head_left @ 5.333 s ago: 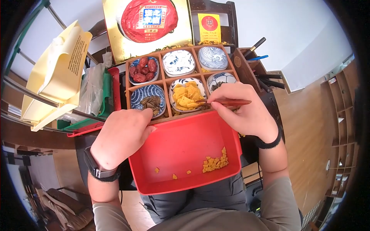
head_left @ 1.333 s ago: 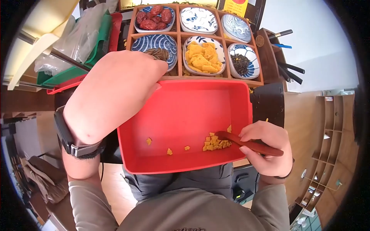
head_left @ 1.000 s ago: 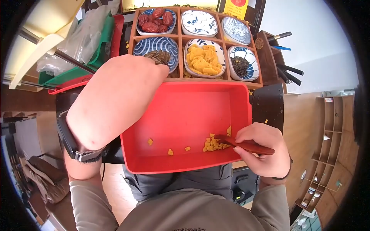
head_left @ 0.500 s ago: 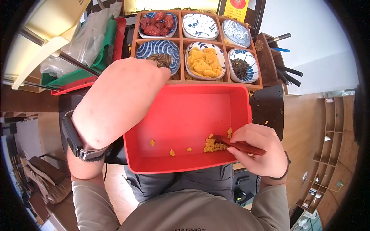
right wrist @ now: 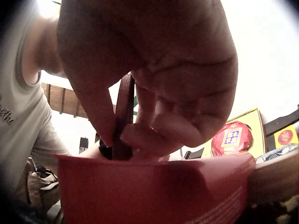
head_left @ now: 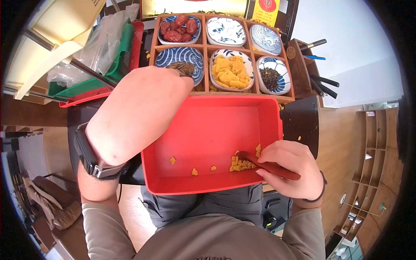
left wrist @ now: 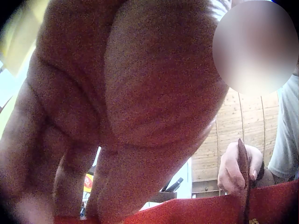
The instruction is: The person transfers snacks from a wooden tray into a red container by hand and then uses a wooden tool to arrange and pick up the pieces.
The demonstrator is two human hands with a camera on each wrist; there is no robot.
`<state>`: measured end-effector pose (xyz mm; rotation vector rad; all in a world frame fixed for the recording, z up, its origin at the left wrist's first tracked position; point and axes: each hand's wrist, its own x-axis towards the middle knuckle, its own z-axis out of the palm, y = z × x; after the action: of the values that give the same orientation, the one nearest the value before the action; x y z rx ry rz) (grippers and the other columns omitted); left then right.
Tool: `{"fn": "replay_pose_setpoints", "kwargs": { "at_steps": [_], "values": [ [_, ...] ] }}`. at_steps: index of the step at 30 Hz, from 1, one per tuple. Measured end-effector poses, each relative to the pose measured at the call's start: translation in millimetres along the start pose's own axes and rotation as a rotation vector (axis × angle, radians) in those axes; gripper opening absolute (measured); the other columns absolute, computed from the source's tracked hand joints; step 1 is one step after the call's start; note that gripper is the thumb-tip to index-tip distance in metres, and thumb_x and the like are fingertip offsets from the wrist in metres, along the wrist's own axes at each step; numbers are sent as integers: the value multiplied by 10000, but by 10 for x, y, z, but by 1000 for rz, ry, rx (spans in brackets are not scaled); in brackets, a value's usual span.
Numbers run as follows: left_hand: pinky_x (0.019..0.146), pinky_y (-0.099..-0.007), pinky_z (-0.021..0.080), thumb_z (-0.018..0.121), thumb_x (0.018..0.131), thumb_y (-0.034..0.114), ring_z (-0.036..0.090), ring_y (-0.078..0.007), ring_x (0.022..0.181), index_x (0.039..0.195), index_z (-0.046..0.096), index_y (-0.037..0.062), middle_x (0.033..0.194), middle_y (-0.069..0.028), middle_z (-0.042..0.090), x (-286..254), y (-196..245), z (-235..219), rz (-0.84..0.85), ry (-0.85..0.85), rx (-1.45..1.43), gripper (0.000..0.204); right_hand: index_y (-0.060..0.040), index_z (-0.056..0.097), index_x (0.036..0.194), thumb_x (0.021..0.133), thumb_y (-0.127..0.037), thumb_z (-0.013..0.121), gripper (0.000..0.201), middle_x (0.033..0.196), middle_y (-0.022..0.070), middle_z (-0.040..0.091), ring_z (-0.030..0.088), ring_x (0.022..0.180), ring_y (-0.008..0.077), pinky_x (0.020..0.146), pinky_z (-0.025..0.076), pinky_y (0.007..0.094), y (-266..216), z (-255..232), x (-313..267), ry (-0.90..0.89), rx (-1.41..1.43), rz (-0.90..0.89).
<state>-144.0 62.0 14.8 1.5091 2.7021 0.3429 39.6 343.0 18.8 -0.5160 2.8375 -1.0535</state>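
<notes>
In the head view, my right hand [head_left: 294, 171] pinches reddish-brown wooden tweezers [head_left: 281, 170] over the near right corner of a red plastic box [head_left: 203, 130]. The tip of the tweezers is at a cluster of small yellow crumbs [head_left: 241, 166]. A few single crumbs lie farther left on the floor of the box. My left hand [head_left: 136, 112] grips the far left part of the rim, its fingertips mostly hidden under the hand. Just beyond that hand is a blue patterned dish [head_left: 180, 57] of brown strips. Beside it stands a white dish holding larger yellow chips [head_left: 232, 71].
A divided wooden tray [head_left: 207, 47] borders the box's far side, with dishes of red dates [head_left: 178, 30] and dark tea leaves [head_left: 271, 78]. Green and red bins [head_left: 123, 56] and a metal rack are at left. A wooden pen holder [head_left: 297, 56] stands right.
Since the oldest frame, my right hand has brought the tweezers from the yellow chips' dish down to the crumbs in the box. Lately their tip has shifted slightly left; the left hand stays put.
</notes>
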Motion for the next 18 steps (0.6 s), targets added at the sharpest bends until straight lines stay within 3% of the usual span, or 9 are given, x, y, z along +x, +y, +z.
{"fn": "replay_pose_setpoints", "kwargs": {
  "at_steps": [3, 6, 18],
  "values": [
    [780, -533, 555, 654, 912, 52, 696, -451, 892, 937, 667, 21, 890, -195, 688, -4, -3, 7, 7, 11, -5, 43, -40, 752, 983, 739, -4, 897, 287, 969, 131, 768, 762, 868, 345, 728, 593, 415, -6, -17, 13, -24, 3, -16],
    [777, -535, 554, 654, 912, 53, 697, -450, 892, 938, 670, 19, 890, -195, 689, -5, -6, 8, 11, 16, -3, 46, -56, 722, 1009, 838, -73, 867, 225, 960, 110, 745, 743, 840, 336, 717, 597, 430, -3, -28, 39, -35, -14, -75],
    [769, -542, 549, 651, 921, 64, 695, -452, 883, 918, 659, 12, 872, -195, 686, 0, -12, 18, 6, 11, -5, 53, -77, 739, 963, 833, -202, 927, 260, 904, 81, 736, 705, 791, 294, 689, 557, 412, 44, -1, 17, -70, -75, -99]
  ]
}}
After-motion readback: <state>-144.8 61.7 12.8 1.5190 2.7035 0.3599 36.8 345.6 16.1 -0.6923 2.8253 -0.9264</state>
